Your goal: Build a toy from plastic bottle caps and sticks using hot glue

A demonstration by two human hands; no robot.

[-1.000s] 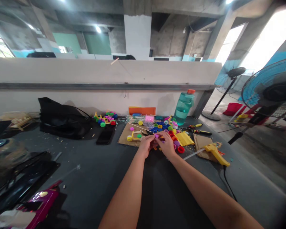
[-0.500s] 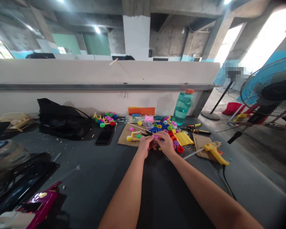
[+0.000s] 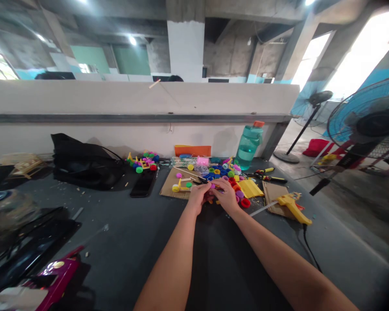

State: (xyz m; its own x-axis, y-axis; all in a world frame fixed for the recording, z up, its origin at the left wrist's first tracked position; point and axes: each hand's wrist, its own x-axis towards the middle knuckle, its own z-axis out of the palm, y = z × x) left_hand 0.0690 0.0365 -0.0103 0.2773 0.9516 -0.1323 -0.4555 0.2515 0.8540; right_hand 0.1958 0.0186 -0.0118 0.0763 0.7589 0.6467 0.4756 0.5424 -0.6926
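My left hand [image 3: 197, 196] and my right hand [image 3: 225, 198] meet over the table, both with fingers closed. Between their fingertips shows a small purple bottle cap [image 3: 213, 185]; the rest of what they grip is hidden by the fingers. A black-tipped tool [image 3: 201, 180] lies just beyond the left fingers. To the left, on a piece of cardboard [image 3: 168, 185], rest a yellow piece with a wheel-like cap [image 3: 176, 188] and a green cap [image 3: 188, 185]. Several coloured bottle caps [image 3: 245, 202] are heaped beyond and right of my right hand.
At right lie a yellow glue gun [image 3: 291, 205] with a cord, a yellow pad [image 3: 250, 188] and pliers [image 3: 267, 175]. A green water bottle [image 3: 248, 147] stands behind. Leftward are a phone [image 3: 143, 183], a black bag [image 3: 84, 164] and small cap-wheeled models [image 3: 144, 162].
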